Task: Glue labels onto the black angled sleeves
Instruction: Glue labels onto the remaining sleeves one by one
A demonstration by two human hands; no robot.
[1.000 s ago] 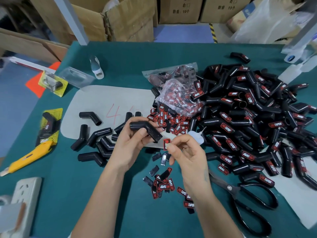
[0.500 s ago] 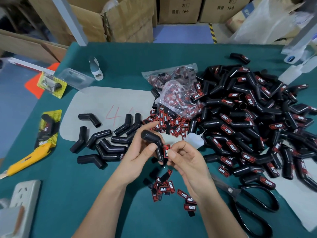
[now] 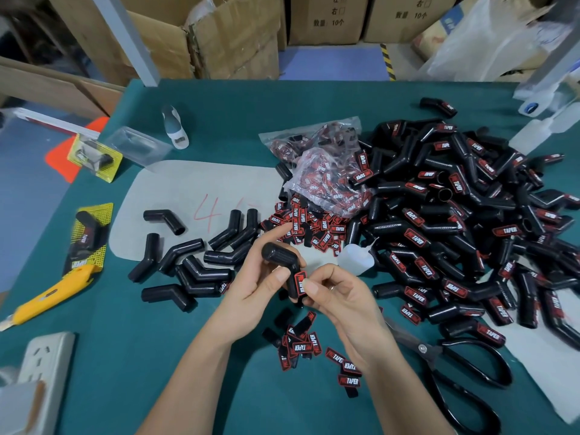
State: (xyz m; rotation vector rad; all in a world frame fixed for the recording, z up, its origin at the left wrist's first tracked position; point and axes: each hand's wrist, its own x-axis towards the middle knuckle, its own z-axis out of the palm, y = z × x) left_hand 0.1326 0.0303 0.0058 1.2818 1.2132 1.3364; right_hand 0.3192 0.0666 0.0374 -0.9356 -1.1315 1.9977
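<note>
Above the green felt table top (image 3: 125, 340), the left hand (image 3: 254, 287) holds a black angled rubber sleeve (image 3: 284, 266), fingers curled round its upper arm, thumb pressed on the bend and index finger pointing loosely away. The sleeve's lower arm points down toward the person. The right hand (image 3: 339, 296) is narrowly closed, thumb and fingertips pinching a red-and-black "TAPER" label (image 3: 302, 283) flat against the side of that lower arm.

Measured from the held sleeve: just below it lies a small scatter of loose labels (image 3: 301, 345); to its left rests a cluster of bare black sleeves (image 3: 194, 262), partly on a grey sheet marked in red (image 3: 188, 196). Just right of it a small translucent glue bottle (image 3: 356, 259) lies on its side, and beyond that rises the big pile of labelled sleeves (image 3: 455, 221). Behind it sit more labels and clear plastic bags of labels (image 3: 326, 171). Black-handled scissors (image 3: 455, 368) lie to its lower right; a yellow utility knife (image 3: 50, 296) lies far left.
</note>
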